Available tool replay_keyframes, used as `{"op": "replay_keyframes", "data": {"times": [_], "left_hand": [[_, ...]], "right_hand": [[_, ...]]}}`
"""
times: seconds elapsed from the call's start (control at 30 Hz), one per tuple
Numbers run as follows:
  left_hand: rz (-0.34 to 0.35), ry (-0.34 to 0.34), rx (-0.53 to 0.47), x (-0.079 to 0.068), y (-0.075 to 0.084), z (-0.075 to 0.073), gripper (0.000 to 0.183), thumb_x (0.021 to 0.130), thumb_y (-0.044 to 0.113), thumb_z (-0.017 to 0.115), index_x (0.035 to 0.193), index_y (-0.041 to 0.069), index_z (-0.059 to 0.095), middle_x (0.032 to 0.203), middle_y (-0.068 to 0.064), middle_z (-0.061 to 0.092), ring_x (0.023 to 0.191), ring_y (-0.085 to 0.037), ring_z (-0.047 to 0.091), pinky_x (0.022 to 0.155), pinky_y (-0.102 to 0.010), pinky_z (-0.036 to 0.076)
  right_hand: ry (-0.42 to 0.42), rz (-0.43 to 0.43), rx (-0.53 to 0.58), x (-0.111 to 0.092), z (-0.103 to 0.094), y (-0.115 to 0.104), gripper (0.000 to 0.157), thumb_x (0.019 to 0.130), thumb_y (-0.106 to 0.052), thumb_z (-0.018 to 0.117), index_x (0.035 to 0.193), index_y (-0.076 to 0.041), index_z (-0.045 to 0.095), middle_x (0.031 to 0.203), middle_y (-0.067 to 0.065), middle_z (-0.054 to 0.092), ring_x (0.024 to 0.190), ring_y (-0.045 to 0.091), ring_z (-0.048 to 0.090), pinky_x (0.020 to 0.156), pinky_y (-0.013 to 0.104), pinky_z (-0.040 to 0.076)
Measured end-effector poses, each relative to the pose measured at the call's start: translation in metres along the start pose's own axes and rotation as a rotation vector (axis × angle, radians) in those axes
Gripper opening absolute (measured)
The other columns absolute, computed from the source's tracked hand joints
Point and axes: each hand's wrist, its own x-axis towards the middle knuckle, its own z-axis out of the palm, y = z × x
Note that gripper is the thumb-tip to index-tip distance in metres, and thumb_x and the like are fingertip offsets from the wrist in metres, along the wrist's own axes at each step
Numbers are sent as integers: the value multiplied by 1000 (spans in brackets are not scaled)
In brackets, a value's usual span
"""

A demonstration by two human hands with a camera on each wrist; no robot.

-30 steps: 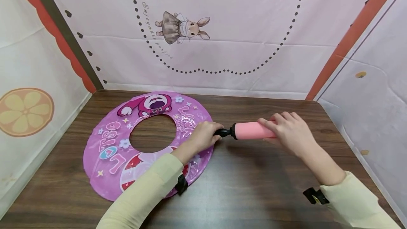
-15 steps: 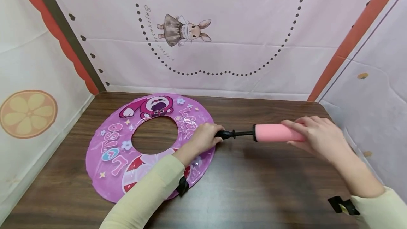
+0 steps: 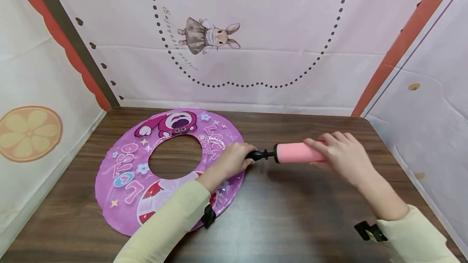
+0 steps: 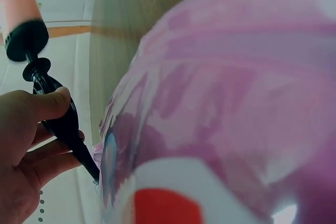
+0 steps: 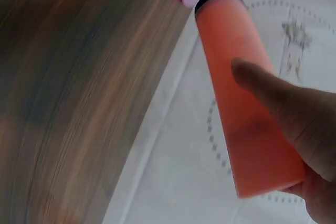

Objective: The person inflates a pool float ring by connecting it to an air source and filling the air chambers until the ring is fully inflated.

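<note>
A purple swim ring (image 3: 120,210) with cartoon bear prints lies on the left of the table, plump with slight wrinkles along its edge. My left hand (image 3: 234,159) grips the black nozzle end of a pink hand pump (image 3: 297,152) at the ring's right side. In the left wrist view the tapered black tip (image 4: 86,161) meets the ring's surface, thumb and fingers around the black part. My right hand (image 3: 340,155) holds the pink barrel near its far end, thumb along the top in the right wrist view. A short stretch of black rod shows between barrel and nozzle end.
The dark wooden table (image 3: 285,222) extends in front of both hands. Printed white cloth walls (image 3: 270,19) enclose it at the back, left and right. Black straps (image 3: 370,231) are worn at both sleeves.
My right hand first drew the pink barrel to the right, baring a long piece of rod, then pushed it back left, covering most of it. My left hand keeps its place.
</note>
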Motion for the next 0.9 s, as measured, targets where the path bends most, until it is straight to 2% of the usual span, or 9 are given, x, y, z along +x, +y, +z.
{"op": "replay_keyframes", "data": {"times": [0.1,0.2,0.4,0.47,0.53,0.6,0.67,0.8,0.9], "left_hand": [[-7,-4,-10,-3,2,2,29,78,19,73,105,10,67,96,-5,69,88,-19,65,82,-33,52],[-25,-9,-15,-4,3,1,29,78,19,73,105,10,67,97,-5,69,90,-19,65,83,-32,51],[-66,2,-40,-3,3,-2,28,77,20,74,102,11,67,97,-5,70,90,-19,65,84,-33,51],[-70,2,-49,-3,2,-2,28,76,21,74,102,11,67,97,-4,70,90,-20,65,83,-33,51],[-75,-3,-59,-2,2,-2,29,76,21,74,102,11,67,97,-4,70,89,-20,66,83,-33,51],[-76,-5,-63,-2,1,-2,29,76,21,74,102,11,67,97,-5,70,89,-21,66,83,-34,51],[-76,-6,-62,-1,0,-2,29,76,21,74,103,11,67,97,-5,70,89,-21,66,82,-34,52],[-71,-6,-57,0,-1,-3,29,76,21,74,103,10,67,96,-5,70,87,-22,66,80,-35,52],[-58,-9,-57,2,-1,-3,30,77,22,73,104,10,67,97,-5,70,87,-22,66,80,-35,52]], "right_hand": [[-1,-2,-23,7,10,-13,60,54,-35,86,107,-16,66,83,12,63,74,33,58,64,44,46],[-9,5,-26,8,16,-20,61,54,-36,86,108,-16,65,83,12,63,76,32,58,66,44,47],[-4,9,6,3,7,-11,61,59,-39,82,113,-18,64,86,11,63,78,32,58,67,44,46],[-7,15,20,-2,-1,-3,56,67,-48,74,114,-19,63,87,10,63,78,33,58,66,44,45],[-13,25,29,-8,-9,6,55,78,-60,58,114,-19,63,87,10,63,77,33,58,65,45,45],[-27,52,54,-15,-18,16,63,84,-68,37,114,-19,63,86,10,64,76,33,58,65,46,44],[-32,93,72,-23,-28,27,74,85,-70,19,113,-19,64,86,9,64,74,33,58,65,47,44],[-38,162,74,-39,-47,47,78,82,-74,17,109,-19,65,84,9,64,70,32,58,64,49,44],[-23,155,65,-39,-47,48,79,82,-74,18,108,-18,66,83,10,64,70,33,57,64,49,44]]}}
